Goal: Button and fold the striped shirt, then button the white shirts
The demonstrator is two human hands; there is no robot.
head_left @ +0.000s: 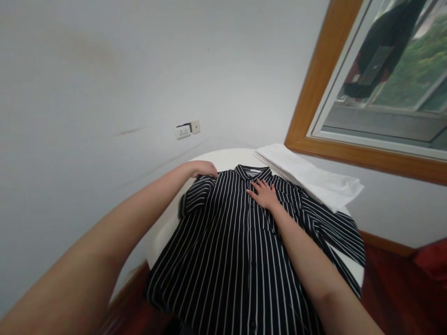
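Note:
A black shirt with thin white stripes (230,242) lies spread face up on a round white table (223,160), collar at the far side. My left hand (202,168) is curled at the shirt's left shoulder and grips the fabric there. My right hand (264,193) lies flat on the chest just below the collar, fingers stretched out. The shirt's hem hangs over the near table edge.
A folded white cloth (307,177) lies on the table's far right, partly over the shirt's right sleeve. A white wall with a socket (183,131) stands behind. A wood-framed window (366,153) is at the right. Dark red floor shows below.

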